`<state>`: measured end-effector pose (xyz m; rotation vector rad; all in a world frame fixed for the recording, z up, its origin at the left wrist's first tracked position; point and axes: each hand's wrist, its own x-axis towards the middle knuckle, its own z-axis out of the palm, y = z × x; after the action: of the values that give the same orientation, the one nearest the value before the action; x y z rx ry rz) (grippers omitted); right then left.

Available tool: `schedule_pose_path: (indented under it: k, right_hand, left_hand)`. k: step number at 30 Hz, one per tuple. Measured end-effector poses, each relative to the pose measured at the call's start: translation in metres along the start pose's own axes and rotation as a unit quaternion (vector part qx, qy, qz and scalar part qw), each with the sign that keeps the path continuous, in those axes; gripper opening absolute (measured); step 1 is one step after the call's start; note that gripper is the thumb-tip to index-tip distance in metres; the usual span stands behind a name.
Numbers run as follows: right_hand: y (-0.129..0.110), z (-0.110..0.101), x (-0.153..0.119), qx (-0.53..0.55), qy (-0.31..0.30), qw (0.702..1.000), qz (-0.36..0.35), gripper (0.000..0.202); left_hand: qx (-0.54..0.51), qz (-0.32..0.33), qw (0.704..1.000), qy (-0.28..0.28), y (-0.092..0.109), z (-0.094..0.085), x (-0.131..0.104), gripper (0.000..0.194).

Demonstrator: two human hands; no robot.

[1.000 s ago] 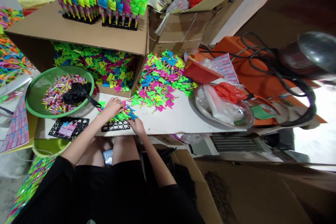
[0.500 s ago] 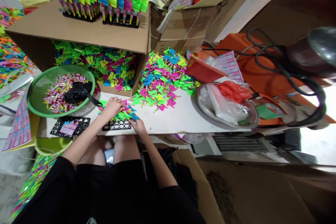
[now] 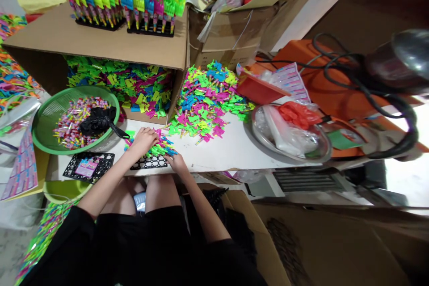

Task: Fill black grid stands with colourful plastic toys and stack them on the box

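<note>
A black holed tray (image 3: pixel 149 162) lies at the table's front edge, bearing a row of bright plastic toys (image 3: pixel 161 146) in green, blue and pink that lean over it. My left hand (image 3: pixel 144 140) reaches across the row from the left, its fingers curled onto a pink toy near the back. At the tray's right front corner my right hand (image 3: pixel 177 163) has its fingers closed by the blue end of a toy. The exact fingertip contact is too small to make out. Right behind the tray spreads a loose pile of similar toys (image 3: pixel 204 103).
On the left, a green basket (image 3: pixel 37 132) contains small candy-like tubes and a black bag. Another black tray (image 3: pixel 72 165) with a printed card lies before it. A cardboard box (image 3: pixel 100 47) carries filled racks (image 3: pixel 150 30). Rightward stands a metal bowl (image 3: pixel 323 154) of plastic bags.
The camera view has shifted slightly. My left hand remains over the toys, and my right hand stays by the tray's right corner with its fingers slightly moved.
</note>
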<state>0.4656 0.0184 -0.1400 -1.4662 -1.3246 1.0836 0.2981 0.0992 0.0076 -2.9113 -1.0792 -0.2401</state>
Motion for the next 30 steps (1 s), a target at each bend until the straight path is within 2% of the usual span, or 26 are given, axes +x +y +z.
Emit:
schedule_pose_path:
  k: [5,17,19,22,25,27,29,30]
  right_hand:
    - [-0.003,0.0,0.004,-0.046,-0.016,0.999,0.014,0.034]
    - [-0.007,0.003,0.001,-0.035,0.03,0.999,0.02,0.038]
    - [-0.005,0.004,0.002,-0.015,0.036,0.999,0.025,0.04]
    - [0.0,0.002,0.003,0.073,0.024,0.996,0.054,0.042]
    - [0.005,-0.011,0.002,0.139,-0.006,0.987,0.086,0.036]
    - [0.007,-0.027,0.001,0.101,0.025,0.991,0.084,0.032]
    - [0.006,-0.049,0.0,-0.003,0.118,0.992,0.051,0.032]
    - [0.004,-0.06,0.0,-0.068,0.173,0.982,0.031,0.034]
  left_hand:
    - [0.016,0.017,1.0,0.007,0.0,0.001,-0.001,0.014]
    - [-0.014,-0.003,1.0,0.022,0.001,0.004,-0.007,0.017]
    - [-0.033,-0.011,0.999,0.04,0.002,0.003,-0.012,0.02]
    - [-0.053,-0.014,0.996,0.072,0.006,0.001,-0.021,0.027]
    - [-0.068,0.009,0.994,0.082,0.011,-0.002,-0.029,0.03]
    - [-0.076,0.019,0.993,0.088,0.013,-0.006,-0.033,0.031]
    - [-0.086,0.013,0.99,0.107,0.015,-0.011,-0.037,0.031]
    - [-0.093,0.005,0.988,0.12,0.016,-0.013,-0.041,0.032]
